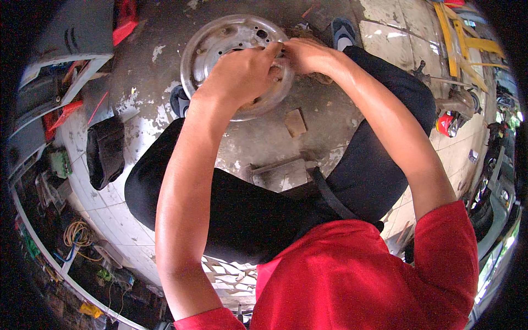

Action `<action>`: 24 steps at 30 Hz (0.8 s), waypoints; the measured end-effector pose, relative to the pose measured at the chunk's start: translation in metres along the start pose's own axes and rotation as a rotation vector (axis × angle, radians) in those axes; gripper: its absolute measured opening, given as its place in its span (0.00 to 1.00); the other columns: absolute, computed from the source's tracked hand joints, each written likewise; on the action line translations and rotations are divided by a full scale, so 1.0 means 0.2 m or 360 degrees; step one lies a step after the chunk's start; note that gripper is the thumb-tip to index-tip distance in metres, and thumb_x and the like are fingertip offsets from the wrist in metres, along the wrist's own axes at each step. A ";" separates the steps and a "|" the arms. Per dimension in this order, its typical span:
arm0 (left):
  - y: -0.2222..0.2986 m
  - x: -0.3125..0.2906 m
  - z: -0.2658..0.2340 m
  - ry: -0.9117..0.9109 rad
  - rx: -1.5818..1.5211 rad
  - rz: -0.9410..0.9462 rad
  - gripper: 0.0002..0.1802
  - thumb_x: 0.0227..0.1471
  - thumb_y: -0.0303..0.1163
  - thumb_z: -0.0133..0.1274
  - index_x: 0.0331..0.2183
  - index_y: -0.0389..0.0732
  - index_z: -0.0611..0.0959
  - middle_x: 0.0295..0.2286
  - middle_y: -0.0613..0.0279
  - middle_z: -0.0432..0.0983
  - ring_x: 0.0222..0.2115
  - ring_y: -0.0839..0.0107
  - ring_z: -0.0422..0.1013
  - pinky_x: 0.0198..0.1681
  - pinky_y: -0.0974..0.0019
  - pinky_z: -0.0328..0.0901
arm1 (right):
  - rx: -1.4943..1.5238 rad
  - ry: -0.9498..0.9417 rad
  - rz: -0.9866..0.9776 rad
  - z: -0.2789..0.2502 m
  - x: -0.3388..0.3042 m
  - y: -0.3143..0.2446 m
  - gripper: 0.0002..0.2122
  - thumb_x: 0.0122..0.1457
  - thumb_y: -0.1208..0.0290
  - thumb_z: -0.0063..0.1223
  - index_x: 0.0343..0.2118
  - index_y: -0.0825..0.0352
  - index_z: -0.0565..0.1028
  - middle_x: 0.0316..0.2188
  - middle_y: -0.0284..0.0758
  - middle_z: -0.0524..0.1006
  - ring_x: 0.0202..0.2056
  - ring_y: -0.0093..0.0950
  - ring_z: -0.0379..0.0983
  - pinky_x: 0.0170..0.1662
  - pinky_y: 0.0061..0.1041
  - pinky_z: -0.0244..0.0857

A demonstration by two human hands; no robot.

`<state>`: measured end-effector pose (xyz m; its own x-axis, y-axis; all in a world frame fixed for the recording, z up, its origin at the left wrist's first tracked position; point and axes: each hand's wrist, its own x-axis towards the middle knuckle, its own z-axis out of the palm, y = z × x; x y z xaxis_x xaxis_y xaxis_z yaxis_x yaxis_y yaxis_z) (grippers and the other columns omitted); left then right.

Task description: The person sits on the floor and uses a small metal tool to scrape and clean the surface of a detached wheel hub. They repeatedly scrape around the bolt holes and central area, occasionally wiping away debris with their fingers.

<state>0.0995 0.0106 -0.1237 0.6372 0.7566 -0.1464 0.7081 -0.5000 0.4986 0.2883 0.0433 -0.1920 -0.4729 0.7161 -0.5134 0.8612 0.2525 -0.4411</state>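
Note:
A bare metal wheel rim (190,63) lies on the floor between my feet. My left hand (247,74) is over its middle, back upward, with fingers curled and thumb and finger pinched toward its right side. My right hand (308,56) meets it at the rim's right edge, fingers closed. The two hands come together at the fingertips, and whatever they hold there is hidden or too small to make out. A rough brown bundle (323,78) shows partly behind my right hand.
A small flat brown piece (295,122) lies on the worn floor in front of me. A black cloth-like item (105,153) is at left, near a grey cabinet (77,27). To the right stand a metal part (459,104) and a yellow frame (454,44). Coiled cable (78,235) sits lower left.

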 end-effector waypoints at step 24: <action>-0.06 -0.04 0.00 -0.0424 0.0196 -0.0118 0.23 0.55 0.39 0.46 0.52 0.42 0.72 0.43 0.46 0.74 0.44 0.50 0.71 0.47 0.50 0.66 | -0.0169 -0.0025 -0.0017 -0.04 -0.01 -0.06 0.13 0.60 0.64 0.49 0.45 0.59 0.77 0.40 0.44 0.78 0.44 0.41 0.74 0.48 0.36 0.66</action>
<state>0.0849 0.0104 -0.1280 0.6285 0.6638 -0.4055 0.7767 -0.5074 0.3732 0.2797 0.0430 -0.1796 -0.4845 0.7029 -0.5207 0.8705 0.3282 -0.3668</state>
